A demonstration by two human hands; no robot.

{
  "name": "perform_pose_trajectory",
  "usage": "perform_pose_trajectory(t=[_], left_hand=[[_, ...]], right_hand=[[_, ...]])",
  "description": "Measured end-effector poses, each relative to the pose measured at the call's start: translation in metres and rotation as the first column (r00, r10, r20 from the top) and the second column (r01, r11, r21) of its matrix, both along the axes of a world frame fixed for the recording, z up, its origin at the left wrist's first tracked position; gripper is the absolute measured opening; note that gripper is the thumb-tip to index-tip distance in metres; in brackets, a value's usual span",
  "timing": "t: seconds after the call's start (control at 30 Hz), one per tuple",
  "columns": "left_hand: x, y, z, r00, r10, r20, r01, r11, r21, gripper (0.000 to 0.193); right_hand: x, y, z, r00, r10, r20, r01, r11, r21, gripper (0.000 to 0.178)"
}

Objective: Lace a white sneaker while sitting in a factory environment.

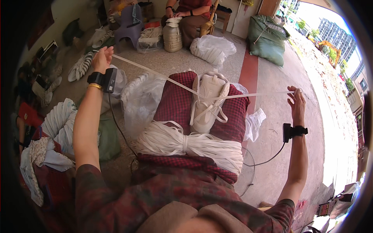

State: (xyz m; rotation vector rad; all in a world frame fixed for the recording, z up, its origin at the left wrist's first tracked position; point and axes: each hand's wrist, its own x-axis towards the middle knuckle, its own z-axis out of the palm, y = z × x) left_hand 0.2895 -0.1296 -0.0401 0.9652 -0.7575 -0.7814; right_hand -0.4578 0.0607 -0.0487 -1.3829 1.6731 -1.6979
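Note:
A white shoe point(208, 93) rests on my lap over a red and black checked cloth point(173, 99), its toe toward me. A flat white shoelace point(151, 73) runs from the shoe up to each side, pulled taut. Far out to the left, my left hand point(102, 59) is closed on one end of it. My right hand point(297, 103), raised at the right, pinches the other end near the fingertips. Looser loops of lace hang over the shoe's front. Closer to me, a tied bundle of white shoelaces point(184, 143) lies across my lap.
Stacked white shoes point(64, 124) are at the left, near a clear plastic bag point(142, 97). Another person point(190, 17) sits ahead beside a purple chair point(129, 27). A large green sack point(266, 40) stands at the far right. Cables point(120, 134) trail from both wrist devices.

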Motion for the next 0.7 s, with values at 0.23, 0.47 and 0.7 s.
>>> perform_pose_trajectory(t=[0.23,0.47,0.7], left_hand=[[-0.110,0.051,0.008,0.549,-0.217,0.807,-0.034,0.959,0.281,0.054],[-0.248,0.171,-0.034,-0.093,-0.010,0.996,0.685,0.725,0.072,0.022],[-0.250,0.145,-0.022,0.086,-0.738,0.669,0.822,0.432,0.371,0.027]], right_hand=[[-0.043,-0.006,-0.033,0.770,0.130,-0.625,0.420,0.634,0.650,0.040],[0.182,-0.002,-0.009,0.497,0.407,-0.766,-0.424,0.885,0.194,0.019],[0.203,-0.004,-0.022,0.540,0.642,-0.544,-0.524,0.762,0.380,0.025]])
